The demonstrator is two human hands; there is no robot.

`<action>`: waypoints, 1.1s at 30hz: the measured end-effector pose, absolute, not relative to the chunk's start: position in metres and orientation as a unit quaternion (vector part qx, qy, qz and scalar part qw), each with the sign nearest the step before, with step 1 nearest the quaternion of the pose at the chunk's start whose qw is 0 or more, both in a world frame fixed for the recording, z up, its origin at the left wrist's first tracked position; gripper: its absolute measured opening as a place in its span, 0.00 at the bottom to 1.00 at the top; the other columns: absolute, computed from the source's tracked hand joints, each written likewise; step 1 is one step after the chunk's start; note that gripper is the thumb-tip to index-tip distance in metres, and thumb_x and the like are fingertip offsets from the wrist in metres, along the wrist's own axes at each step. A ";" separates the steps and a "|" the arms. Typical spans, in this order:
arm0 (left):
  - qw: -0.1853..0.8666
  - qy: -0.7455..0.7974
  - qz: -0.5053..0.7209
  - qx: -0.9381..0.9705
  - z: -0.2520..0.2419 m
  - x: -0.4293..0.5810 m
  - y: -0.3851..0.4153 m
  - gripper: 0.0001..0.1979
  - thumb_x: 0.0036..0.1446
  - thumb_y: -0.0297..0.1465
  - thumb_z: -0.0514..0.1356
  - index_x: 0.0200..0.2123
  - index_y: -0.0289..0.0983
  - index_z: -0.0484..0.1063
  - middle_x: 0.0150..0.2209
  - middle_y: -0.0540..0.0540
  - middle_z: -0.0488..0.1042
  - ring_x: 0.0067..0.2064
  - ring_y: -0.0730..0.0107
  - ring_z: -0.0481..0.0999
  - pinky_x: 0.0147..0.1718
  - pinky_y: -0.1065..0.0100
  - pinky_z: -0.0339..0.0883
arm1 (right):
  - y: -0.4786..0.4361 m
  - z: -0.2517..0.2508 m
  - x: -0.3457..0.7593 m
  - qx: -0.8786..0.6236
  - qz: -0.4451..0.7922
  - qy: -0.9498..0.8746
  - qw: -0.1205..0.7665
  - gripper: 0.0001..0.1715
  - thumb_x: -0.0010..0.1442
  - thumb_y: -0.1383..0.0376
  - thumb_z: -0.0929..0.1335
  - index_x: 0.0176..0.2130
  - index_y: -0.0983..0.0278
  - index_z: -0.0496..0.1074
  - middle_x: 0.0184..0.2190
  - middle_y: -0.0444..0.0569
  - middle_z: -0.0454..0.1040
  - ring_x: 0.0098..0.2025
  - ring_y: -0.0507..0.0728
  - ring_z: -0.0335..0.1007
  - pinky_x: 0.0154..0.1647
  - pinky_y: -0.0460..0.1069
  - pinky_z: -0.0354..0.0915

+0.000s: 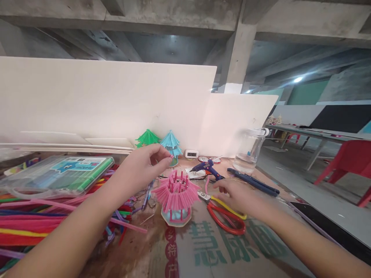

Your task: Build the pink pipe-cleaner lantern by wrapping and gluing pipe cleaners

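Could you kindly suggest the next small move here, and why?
Perhaps the right hand should take the glue gun: it lies close by, and the left hand pinches what looks like a small pink piece near the pink model.

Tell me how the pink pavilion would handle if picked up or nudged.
The pink pavilion is probably light, being built of thin strips and slender posts. Its roof would likely bend if pinched, as the strips fan out around an open top. It may stay upright when nudged, since its base looks flat.
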State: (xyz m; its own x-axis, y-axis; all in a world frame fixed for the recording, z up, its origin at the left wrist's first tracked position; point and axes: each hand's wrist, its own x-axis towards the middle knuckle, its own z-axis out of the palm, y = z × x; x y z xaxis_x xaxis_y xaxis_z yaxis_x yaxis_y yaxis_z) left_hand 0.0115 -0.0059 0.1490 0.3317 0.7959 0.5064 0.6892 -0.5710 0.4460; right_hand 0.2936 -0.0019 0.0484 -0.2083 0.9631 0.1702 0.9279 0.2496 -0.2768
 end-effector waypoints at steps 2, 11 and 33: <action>0.077 0.460 0.372 0.802 0.150 0.011 -0.007 0.11 0.55 0.39 0.58 0.29 0.38 0.71 0.27 0.51 0.75 0.28 0.69 0.71 0.28 0.69 0.63 | 0.012 0.048 0.304 -0.643 0.048 -0.735 0.212 0.14 0.61 0.58 0.65 0.41 0.63 0.75 0.38 0.53 0.78 0.39 0.61 0.74 0.38 0.51 0.65; 0.074 0.387 0.383 0.836 0.153 0.005 -0.007 0.14 0.58 0.37 0.53 0.38 0.40 0.77 0.37 0.47 0.77 0.40 0.63 0.75 0.38 0.66 0.67 | 0.089 0.032 0.327 -0.657 0.110 -0.706 0.240 0.22 0.59 0.61 0.68 0.51 0.69 0.72 0.47 0.58 0.77 0.46 0.62 0.74 0.44 0.51 0.67; 0.099 0.435 0.224 0.866 0.142 0.003 0.010 0.14 0.57 0.39 0.57 0.40 0.42 0.79 0.41 0.49 0.79 0.41 0.64 0.77 0.41 0.68 0.68 | 0.057 0.081 0.325 -0.594 0.237 -0.657 0.400 0.22 0.55 0.50 0.67 0.34 0.66 0.76 0.27 0.55 0.80 0.33 0.60 0.77 0.33 0.50 0.70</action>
State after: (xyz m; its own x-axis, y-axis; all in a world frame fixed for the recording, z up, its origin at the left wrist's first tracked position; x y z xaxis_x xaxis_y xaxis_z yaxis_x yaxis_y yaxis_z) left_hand 0.0025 0.0102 0.1417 0.5207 0.7985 0.3019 0.7094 -0.6015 0.3673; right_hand 0.3251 0.0570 0.0815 0.0240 0.9694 0.2443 0.5912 0.1833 -0.7854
